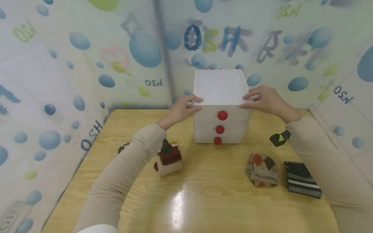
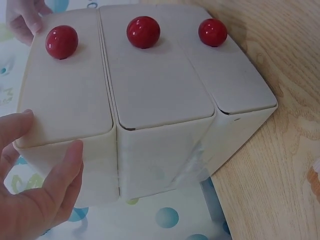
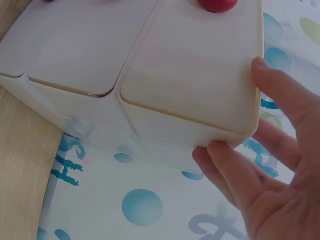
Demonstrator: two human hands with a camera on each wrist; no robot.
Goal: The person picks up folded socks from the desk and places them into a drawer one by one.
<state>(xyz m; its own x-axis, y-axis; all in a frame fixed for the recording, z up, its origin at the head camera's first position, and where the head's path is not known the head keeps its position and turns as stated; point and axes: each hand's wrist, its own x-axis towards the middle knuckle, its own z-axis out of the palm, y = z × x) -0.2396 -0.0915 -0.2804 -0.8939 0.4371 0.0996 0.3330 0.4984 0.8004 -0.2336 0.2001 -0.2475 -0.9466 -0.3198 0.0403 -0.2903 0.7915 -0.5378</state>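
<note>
A white three-drawer box [image 1: 220, 87] with red round knobs stands on the table at the back wall. My left hand [image 1: 183, 110] grips its upper left front corner, with fingertips at the top edge and on the side in the left wrist view. On the opposite upper corner, my right hand [image 1: 266, 100] holds on, thumb at the edge and fingers on the side wall in the right wrist view. All three drawers look pushed in, their fronts nearly flush.
Beside my left forearm lies a folded brown and beige knit bundle [image 1: 170, 160]. A folded argyle cloth item [image 1: 262, 171] and a folded black striped one [image 1: 302, 179] lie on the right. A dark piece with a yellow triangle [image 1: 280, 138] shows near my right sleeve. Patterned walls enclose the table [image 1: 215, 200].
</note>
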